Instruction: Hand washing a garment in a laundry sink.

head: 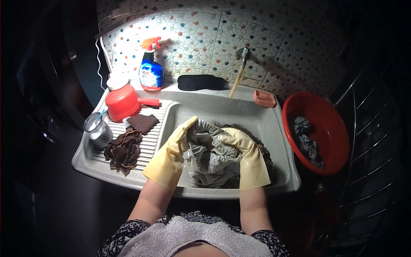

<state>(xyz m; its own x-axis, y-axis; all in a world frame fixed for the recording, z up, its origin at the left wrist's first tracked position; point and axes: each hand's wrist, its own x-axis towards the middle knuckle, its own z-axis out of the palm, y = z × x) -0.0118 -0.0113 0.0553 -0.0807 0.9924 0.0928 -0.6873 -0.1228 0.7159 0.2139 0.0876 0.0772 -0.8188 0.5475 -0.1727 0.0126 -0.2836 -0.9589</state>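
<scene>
A wet grey garment [208,162] with a gathered elastic waistband hangs in the basin of a laundry sink [205,110]. My left hand [178,141], in a cream rubber glove, grips the waistband at its left side, fingers pointing up. At the right side my gloved right hand [242,141] holds the same band, its fingers bent over the edge. Between the hands the waist opening is spread. The garment's lower part rests in the basin. Darker patterned cloth [265,151] lies behind and beneath my right hand, partly hidden.
On the ribbed washboard at left lie a brown cloth [123,152], a brown scouring pad [143,123], a red dipper [122,102] and a glass jar [98,130]. A spray bottle [152,69] and tap [244,56] stand behind; a red tub [334,135] with cloth sits right.
</scene>
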